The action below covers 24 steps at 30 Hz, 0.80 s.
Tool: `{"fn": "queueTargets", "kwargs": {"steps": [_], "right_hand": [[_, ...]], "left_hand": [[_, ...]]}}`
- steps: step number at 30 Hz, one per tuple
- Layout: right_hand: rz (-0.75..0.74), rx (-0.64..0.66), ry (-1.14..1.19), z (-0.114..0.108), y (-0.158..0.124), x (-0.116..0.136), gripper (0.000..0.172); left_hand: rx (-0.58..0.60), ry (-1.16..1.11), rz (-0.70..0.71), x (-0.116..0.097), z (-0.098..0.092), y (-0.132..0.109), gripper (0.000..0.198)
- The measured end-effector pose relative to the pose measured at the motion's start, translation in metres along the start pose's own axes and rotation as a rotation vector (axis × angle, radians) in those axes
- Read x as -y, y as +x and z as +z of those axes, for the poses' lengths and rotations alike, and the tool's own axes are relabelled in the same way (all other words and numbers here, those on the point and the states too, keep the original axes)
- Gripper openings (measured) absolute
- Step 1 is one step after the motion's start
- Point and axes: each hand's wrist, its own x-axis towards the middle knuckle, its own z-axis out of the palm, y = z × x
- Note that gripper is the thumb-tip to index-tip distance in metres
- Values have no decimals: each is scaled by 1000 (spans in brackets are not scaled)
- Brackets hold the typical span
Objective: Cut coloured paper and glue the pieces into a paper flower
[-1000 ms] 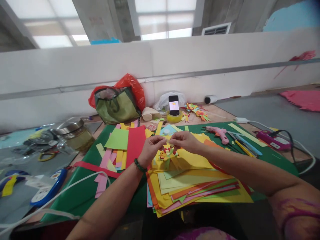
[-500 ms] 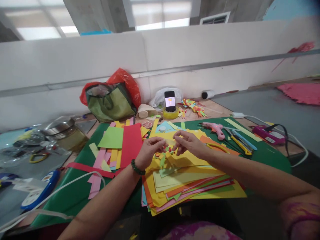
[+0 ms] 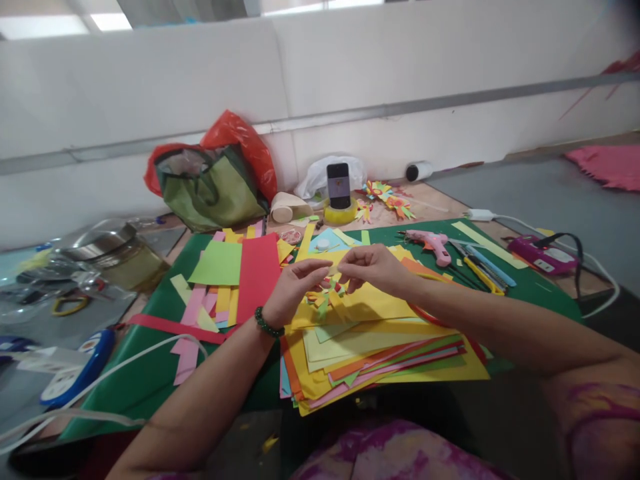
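My left hand (image 3: pixel 301 285) and my right hand (image 3: pixel 373 268) meet over a stack of coloured paper (image 3: pixel 370 357). On each, the thumb and forefinger are pinched together, fingertips nearly touching. Whatever sits between the fingertips is too small to make out. Just below them, small cut paper scraps (image 3: pixel 325 303) in yellow, green, orange and red lie on the yellow top sheet. A round white cap (image 3: pixel 323 245) rests beyond my fingers, on light blue paper. Orange scissor handles (image 3: pixel 425 315) show partly beneath my right forearm.
A pink glue gun (image 3: pixel 431 244) and a yellow cutter knife (image 3: pixel 483 275) lie to the right. A phone (image 3: pixel 339 185) stands in a yellow tape roll (image 3: pixel 341 213) behind. Red paper (image 3: pixel 257 277) lies left, and a white cable (image 3: pixel 135 357) crosses the left side.
My fingertips have come closer together, and my right hand's fingers have curled in. The view has tipped downward. The phone's screen has dimmed.
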Motion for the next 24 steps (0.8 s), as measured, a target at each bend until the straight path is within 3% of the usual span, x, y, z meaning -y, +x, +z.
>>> {"fn": "queueTargets", "kwargs": {"steps": [4,8,11,15,20,24], "right_hand": [[-4,35,-61,4,6,6,35],[-40,25,-62,6,6,-2,38],[-114,-6,-98,4,4,-9,38],[-329,-93,-287,0,2,-17,29],[-530,-142,-549,-4,-3,-28,15],[-501,-126,-536,-6,-6,-28,16]], "left_hand": [[-53,57,80,-3,-1,1,31],[-47,92,76,-5,0,0,36],[6,61,-21,-5,1,-1,46],[94,-74,-185,-4,1,-1,60],[112,-65,-170,0,-3,0,45],[81,-80,-156,0,-4,1,42]]}}
